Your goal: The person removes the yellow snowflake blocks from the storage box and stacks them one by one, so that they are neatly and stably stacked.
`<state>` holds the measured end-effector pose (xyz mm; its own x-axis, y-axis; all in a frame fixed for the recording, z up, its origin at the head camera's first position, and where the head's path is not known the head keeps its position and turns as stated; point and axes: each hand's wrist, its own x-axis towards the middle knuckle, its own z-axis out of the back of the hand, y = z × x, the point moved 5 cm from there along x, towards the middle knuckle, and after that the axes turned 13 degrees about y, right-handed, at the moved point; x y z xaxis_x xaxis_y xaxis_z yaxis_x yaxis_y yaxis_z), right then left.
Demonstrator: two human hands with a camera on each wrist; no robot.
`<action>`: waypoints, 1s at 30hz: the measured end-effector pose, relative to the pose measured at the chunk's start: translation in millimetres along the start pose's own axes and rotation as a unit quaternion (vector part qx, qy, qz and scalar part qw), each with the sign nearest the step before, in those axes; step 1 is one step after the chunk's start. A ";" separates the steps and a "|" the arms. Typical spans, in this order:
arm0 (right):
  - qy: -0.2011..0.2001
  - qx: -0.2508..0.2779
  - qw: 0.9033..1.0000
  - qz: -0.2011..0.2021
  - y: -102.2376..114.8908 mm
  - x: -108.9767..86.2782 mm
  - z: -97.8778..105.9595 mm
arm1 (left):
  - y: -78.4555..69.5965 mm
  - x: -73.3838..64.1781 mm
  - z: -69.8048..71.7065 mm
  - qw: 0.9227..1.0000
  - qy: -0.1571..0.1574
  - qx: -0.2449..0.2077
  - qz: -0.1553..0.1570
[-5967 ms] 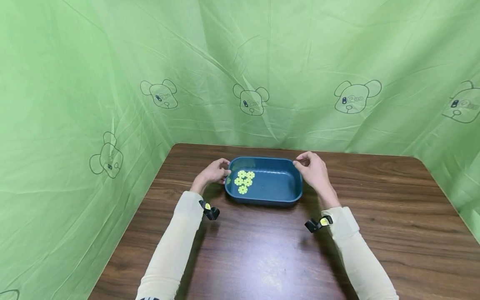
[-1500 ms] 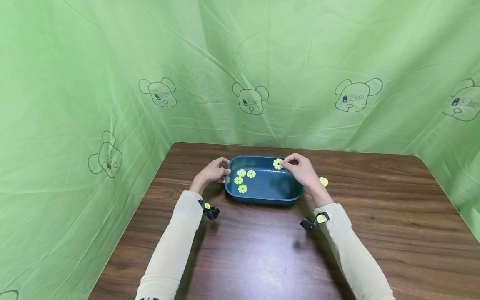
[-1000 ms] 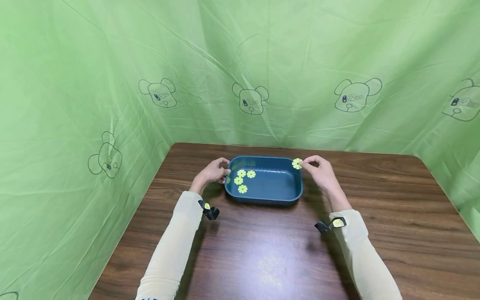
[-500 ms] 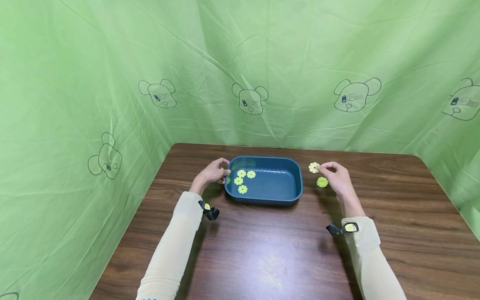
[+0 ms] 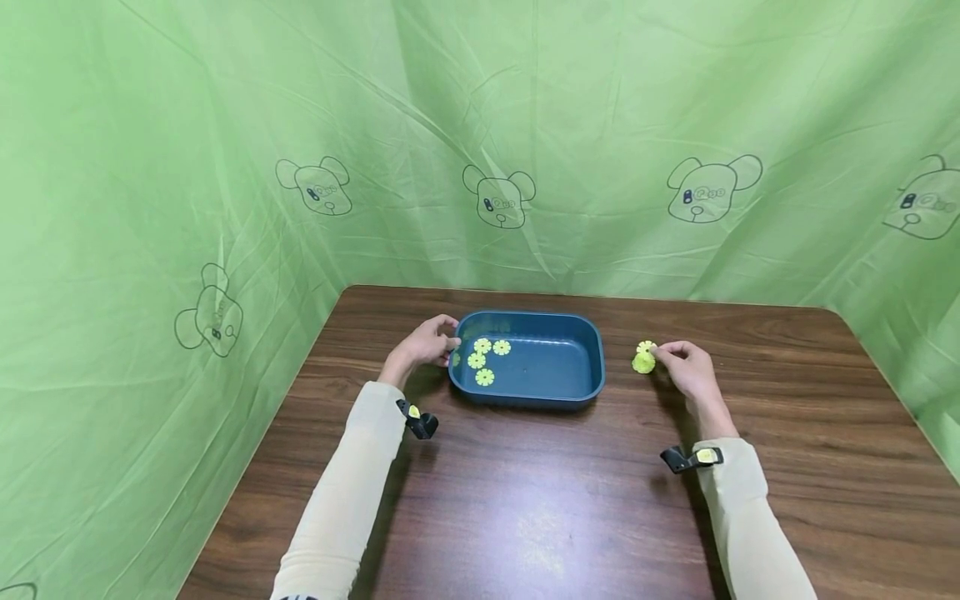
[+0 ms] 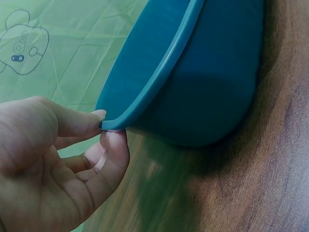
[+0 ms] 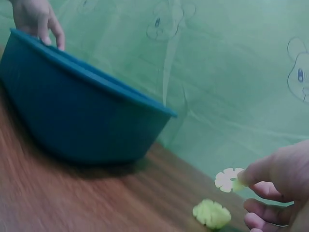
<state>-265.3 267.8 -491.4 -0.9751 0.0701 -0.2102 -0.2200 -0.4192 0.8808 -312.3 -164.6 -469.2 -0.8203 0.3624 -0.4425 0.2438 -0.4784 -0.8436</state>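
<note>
My left hand (image 5: 425,343) pinches the rim of a dark blue plastic basin (image 5: 551,400) at its left end, thumb inside and a finger underneath, as the left wrist view shows. Several yellow snowflake discs (image 5: 485,377), round with notched edges, lie on the left part of the basin floor. Right of the basin, my right hand (image 5: 692,375) pinches one snowflake disc (image 7: 227,180) by its edge between thumb and finger. Just below that disc, a small pile of snowflake discs (image 7: 211,214) lies on the table. The held disc overlaps the pile in the head view.
The brown wood-grain table (image 5: 480,492) runs back to a green curtain (image 5: 600,125) printed with bear faces, which also hangs along the left and right sides. Black wrist cameras (image 5: 423,425) sit on both forearms.
A disc has left the basin in my right hand, carried right and then down over the pile beside it. The left hand has stayed on the rim.
</note>
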 end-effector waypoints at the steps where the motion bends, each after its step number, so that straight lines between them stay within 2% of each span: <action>1: 0.002 -0.004 1.000 -0.006 -2.0 0.1 0.1 | -0.3 -0.5 -0.4 1.000 0.001 0.000 0.001; 4: 0.009 -0.018 1.000 -0.016 -6.1 0.7 0.8 | -0.7 -1.1 -1.2 1.000 0.003 0.001 0.002; 8: 0.010 -0.066 0.998 -0.019 -8.2 3.8 2.9 | 0.0 -0.5 -0.8 1.000 0.000 0.001 0.001; 13: -0.006 -0.128 0.991 -0.021 -9.3 7.6 5.1 | -1.4 -2.4 -1.5 1.000 -0.003 0.001 0.005; 18: -0.009 -0.162 0.986 -0.025 -9.5 9.6 4.4 | -2.5 -3.3 -2.0 1.000 -0.003 0.003 0.005; 21: -0.007 -0.162 0.986 -0.025 -6.7 8.3 3.9 | -2.5 -3.2 -1.9 1.000 -0.004 0.005 0.004; 28: 0.042 -0.079 0.995 -0.041 -1.6 4.2 0.4 | -1.4 -2.6 -1.5 1.000 -0.002 0.005 0.009; 30: 0.047 -0.080 0.995 -0.040 -4.5 6.5 0.0 | -0.7 -2.1 -1.0 1.000 -0.003 0.004 0.010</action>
<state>-270.7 270.1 -496.6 -0.9463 0.0279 -0.3222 -0.2829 -0.5544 0.7827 -310.3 -164.3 -468.0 -0.8183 0.3476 -0.4578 0.2562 -0.4924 -0.8318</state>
